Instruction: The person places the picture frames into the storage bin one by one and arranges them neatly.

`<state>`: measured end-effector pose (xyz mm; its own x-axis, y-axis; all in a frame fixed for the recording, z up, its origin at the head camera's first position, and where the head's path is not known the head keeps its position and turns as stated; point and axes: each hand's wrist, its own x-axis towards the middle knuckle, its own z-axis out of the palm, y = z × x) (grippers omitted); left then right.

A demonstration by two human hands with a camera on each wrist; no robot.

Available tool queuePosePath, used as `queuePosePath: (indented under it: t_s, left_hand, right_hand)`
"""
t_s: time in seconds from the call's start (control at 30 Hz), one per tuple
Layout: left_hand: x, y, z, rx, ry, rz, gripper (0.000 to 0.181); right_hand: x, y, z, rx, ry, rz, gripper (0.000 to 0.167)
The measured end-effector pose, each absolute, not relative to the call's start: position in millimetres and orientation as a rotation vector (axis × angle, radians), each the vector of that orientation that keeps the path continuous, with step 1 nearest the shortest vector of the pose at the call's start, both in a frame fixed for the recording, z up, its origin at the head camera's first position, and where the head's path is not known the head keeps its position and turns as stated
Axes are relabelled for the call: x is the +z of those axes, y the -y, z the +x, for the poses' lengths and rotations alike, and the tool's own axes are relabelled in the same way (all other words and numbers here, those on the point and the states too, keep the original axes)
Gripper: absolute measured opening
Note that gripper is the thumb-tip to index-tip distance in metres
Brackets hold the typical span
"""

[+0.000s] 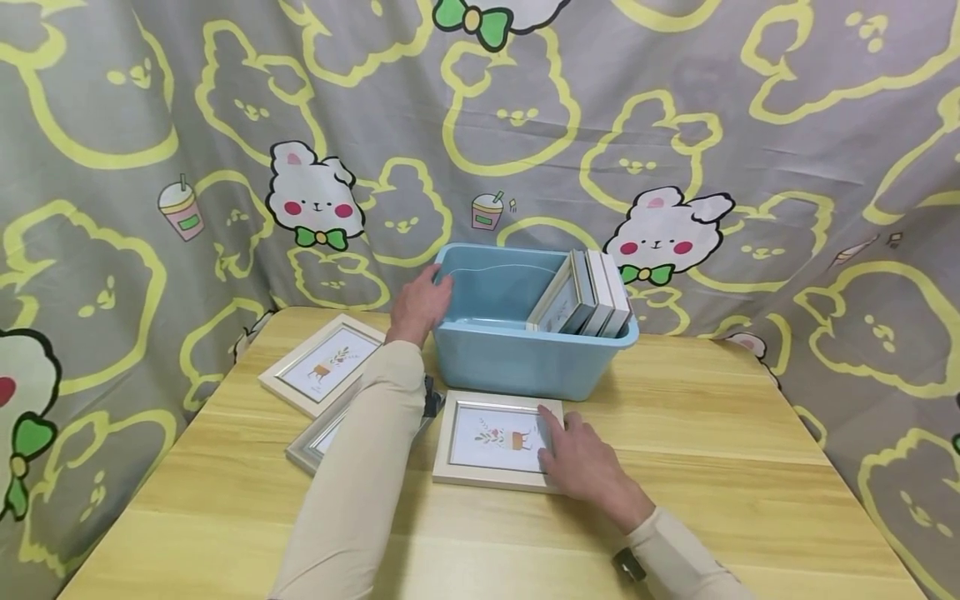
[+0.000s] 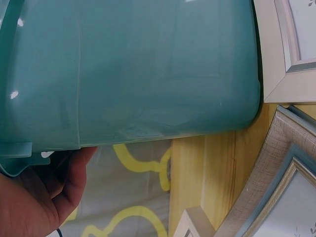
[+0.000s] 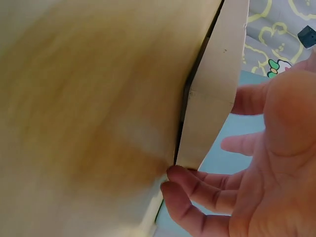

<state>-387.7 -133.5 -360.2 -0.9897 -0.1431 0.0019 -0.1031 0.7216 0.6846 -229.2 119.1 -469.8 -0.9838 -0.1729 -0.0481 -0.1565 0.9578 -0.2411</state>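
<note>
In the head view, a light-blue plastic bin stands near the back of the table. My left hand grips its left end at the rim; the left wrist view shows the curled fingers under the lip. A cream picture frame with a plant-and-deer print lies face up before the bin. On its right end is my right hand, thumb and index finger over the front. Other fingertips curl at the frame's lower edge in the right wrist view. Several picture frames lean together inside the bin's right end.
Left of the bin, a second cream frame lies face up. A greyish frame lies nearer, partly hidden by my left sleeve. Behind the wooden table hangs a patterned grey curtain.
</note>
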Motion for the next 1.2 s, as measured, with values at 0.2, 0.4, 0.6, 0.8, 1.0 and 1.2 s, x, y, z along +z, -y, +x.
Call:
queuePosePath:
  t_s: [0.2, 0.4, 0.6, 0.8, 1.0, 1.2]
  left_hand:
    - [-359.8, 132.8, -386.9, -1.139, 2.850, 0.190, 0.060]
    - [-360.7, 132.9, -387.8, -1.128, 2.852, 0.186, 0.060]
    - [-361.1, 133.2, -387.8, -1.135, 2.849, 0.192, 0.060]
    - [-360.5, 132.5, -387.1, -1.141, 2.846, 0.192, 0.060]
    - [-360.0, 131.2, -387.3, -1.126, 2.848, 0.193, 0.060]
    - [-359.9, 132.3, -386.9, -1.140, 2.849, 0.194, 0.060]
  right_hand:
    - [-470.5, -118.0, -229.4, -0.354, -2.991, -0.243, 0.058]
    - [-471.0, -115.9, -232.4, -0.360, -2.936, -0.189, 0.064]
    - [-471.3, -113.3, -236.0, -0.351, -2.935, -0.139, 0.070]
    - [-470.6, -111.7, -236.2, -0.335, -2.962, -0.126, 0.073]
    - [-470.4, -112.6, -235.4, -0.390, -2.990, -0.122, 0.075]
    - [-469.8, -114.7, -235.3, -0.572, -3.004, -0.106, 0.082]
